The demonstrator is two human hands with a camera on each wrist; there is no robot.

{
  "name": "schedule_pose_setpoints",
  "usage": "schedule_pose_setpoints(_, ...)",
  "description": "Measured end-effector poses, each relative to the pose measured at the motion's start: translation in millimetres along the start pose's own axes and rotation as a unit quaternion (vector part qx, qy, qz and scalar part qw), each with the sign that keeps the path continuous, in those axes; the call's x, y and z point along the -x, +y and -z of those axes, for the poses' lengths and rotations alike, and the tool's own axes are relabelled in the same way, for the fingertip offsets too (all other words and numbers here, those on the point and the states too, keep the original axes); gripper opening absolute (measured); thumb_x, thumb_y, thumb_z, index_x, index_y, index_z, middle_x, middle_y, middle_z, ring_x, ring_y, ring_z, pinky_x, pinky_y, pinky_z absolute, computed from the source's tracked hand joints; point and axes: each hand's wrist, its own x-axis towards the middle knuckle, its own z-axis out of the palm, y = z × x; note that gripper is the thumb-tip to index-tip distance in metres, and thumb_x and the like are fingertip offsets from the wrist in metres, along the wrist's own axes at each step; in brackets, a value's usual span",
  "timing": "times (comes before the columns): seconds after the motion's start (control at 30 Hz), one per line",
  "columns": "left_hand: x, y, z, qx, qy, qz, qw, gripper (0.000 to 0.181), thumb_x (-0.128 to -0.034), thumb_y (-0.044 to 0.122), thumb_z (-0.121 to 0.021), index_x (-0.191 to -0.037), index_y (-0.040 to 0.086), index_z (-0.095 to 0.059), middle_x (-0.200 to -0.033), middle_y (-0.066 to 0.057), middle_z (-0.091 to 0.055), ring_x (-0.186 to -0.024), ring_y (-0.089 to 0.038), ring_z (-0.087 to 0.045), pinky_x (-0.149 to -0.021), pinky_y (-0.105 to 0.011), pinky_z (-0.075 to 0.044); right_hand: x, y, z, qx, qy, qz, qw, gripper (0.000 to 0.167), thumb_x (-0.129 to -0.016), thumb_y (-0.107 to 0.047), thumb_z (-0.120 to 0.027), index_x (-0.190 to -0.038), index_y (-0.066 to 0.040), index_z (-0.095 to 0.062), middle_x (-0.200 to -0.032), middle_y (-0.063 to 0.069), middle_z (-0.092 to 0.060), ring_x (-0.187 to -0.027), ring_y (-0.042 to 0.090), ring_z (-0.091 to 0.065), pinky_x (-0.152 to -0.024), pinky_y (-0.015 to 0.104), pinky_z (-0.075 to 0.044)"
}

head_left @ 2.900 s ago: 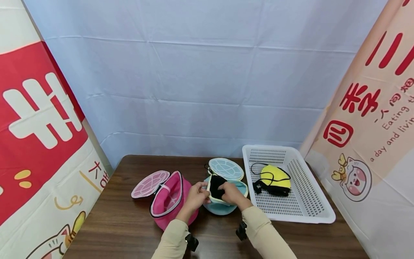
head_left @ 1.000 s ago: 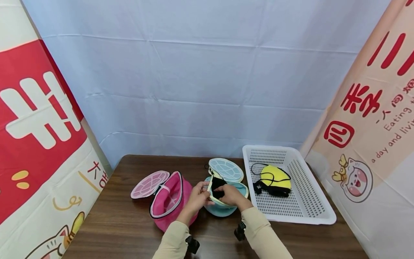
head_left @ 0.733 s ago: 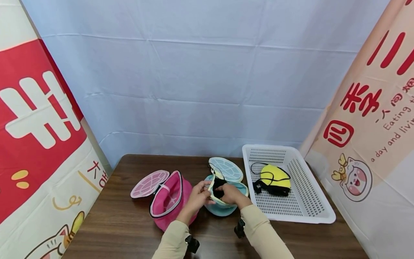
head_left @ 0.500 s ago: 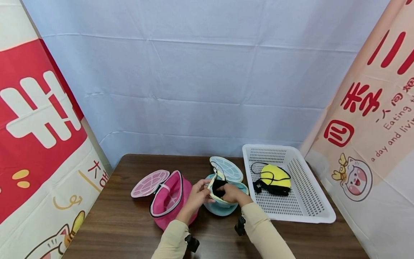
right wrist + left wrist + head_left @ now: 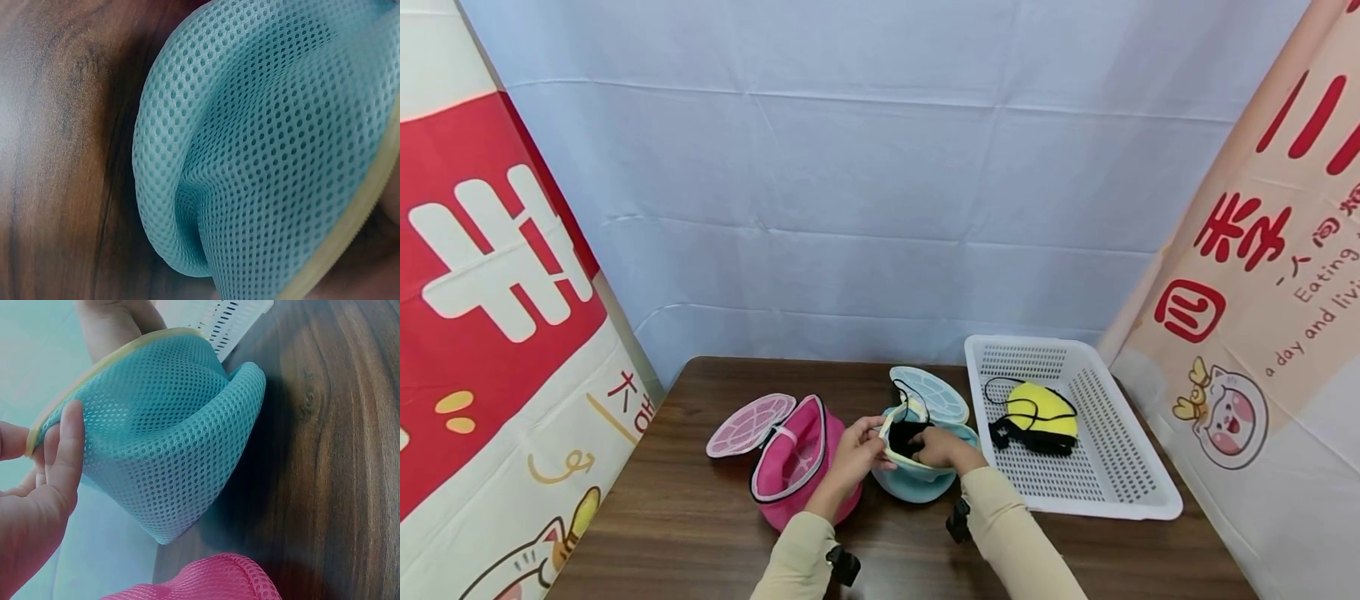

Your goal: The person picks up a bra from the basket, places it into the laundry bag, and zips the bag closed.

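A light-blue mesh laundry bag point(image 5: 917, 485) with a pale yellow zip edge stands on the table, its round lid point(image 5: 928, 395) folded back. My left hand point(image 5: 854, 454) pinches the zip edge between thumb and fingers, as the left wrist view confirms. Inside the bag lies a black cloth item point(image 5: 904, 437), with a thin black cord looping up over the edge. My right hand point(image 5: 946, 448) reaches into the opening and touches the black cloth; its fingertips are hidden. The right wrist view shows mostly the bag's mesh side point(image 5: 269, 144), so the right grip is unclear.
To the left, a pink mesh laundry bag point(image 5: 842, 500) stands with its lid point(image 5: 751, 426) folded back. At the right, a white perforated basket point(image 5: 1120, 487) holds a yellow and black cloth item point(image 5: 1041, 406) with black cords. A pale curtain point(image 5: 850, 183) hangs behind the table.
The black cloth has sunk lower into the blue bag, and its cord now loops up at the back edge. My right hand has reached slightly deeper; my left hand keeps its pinch.
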Motion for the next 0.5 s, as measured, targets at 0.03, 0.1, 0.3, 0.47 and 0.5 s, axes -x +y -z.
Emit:
schedule_pose_setpoints(0.03, 1.4, 3.1, -1.0, 0.001, 0.000, -0.002, 1.0000, 0.038, -0.0889, -0.008, -0.041, -0.126, -0.014, -0.039, -0.080, -0.007, -0.048, -0.061, -0.017, -0.057, -0.065, -0.042, -0.053, 0.9, -1, 0, 0.000, 0.000, 0.002, 1.0000, 0.030, -0.087, -0.009, -0.059, -0.116, -0.002, -0.064, -0.110, 0.014, -0.062, -0.105, 0.033, -0.055, -0.088, 0.043, -0.043)
schedule_pose_setpoints(0.1, 4.6, 8.7, -2.7, 0.004, 0.003, -0.008, 1.0000, 0.038, -0.0878, -0.009, -0.042, -0.125, -0.016, -0.039, -0.080, -0.007, -0.047, -0.062, -0.018, -0.057, -0.065, -0.042, -0.053, 4.9, -3, 2, 0.000, 0.003, 0.012, 0.9999, 0.031, -0.087, -0.009, -0.059, -0.116, -0.001, -0.063, -0.110, 0.015, -0.062, -0.105, 0.034, -0.055, -0.088, 0.044, -0.042)
schedule_pose_setpoints(0.3, 6.8, 9.6, -1.3, -0.012, 0.021, -0.002, 0.9997, 0.038, -0.0873, -0.010, -0.042, -0.125, -0.017, -0.038, -0.080, -0.007, -0.045, -0.062, -0.018, -0.058, -0.062, -0.040, -0.053, 28.6, -13, 9, -0.040, 0.033, 0.052, 0.9973, 0.034, -0.088, -0.009, -0.059, -0.120, 0.003, -0.058, -0.117, 0.018, -0.058, -0.109, 0.037, -0.052, -0.088, 0.049, -0.041)
schedule_pose_setpoints(0.47, 0.1, -5.5, 3.5, -0.021, 0.036, -0.003, 0.9991, 0.039, -0.0886, -0.008, -0.043, -0.127, -0.014, -0.040, -0.081, -0.008, -0.047, -0.061, -0.017, -0.058, -0.061, -0.038, -0.054, 38.8, -13, 9, -0.028, 0.076, 0.070, 0.9943, 0.033, -0.086, -0.010, -0.061, -0.116, 0.004, -0.060, -0.113, 0.018, -0.060, -0.107, 0.037, -0.053, -0.087, 0.049, -0.041)
schedule_pose_setpoints(0.5, -0.4, -6.7, 3.3, -0.023, 0.039, -0.005, 0.9990, 0.039, -0.0884, -0.007, -0.043, -0.127, -0.013, -0.040, -0.081, -0.008, -0.047, -0.061, -0.017, -0.058, -0.060, -0.037, -0.054, 40.5, -13, 8, -0.025, 0.085, 0.070, 0.9936, 0.033, -0.086, -0.009, -0.061, -0.116, 0.004, -0.060, -0.112, 0.018, -0.060, -0.107, 0.037, -0.053, -0.087, 0.049, -0.041)
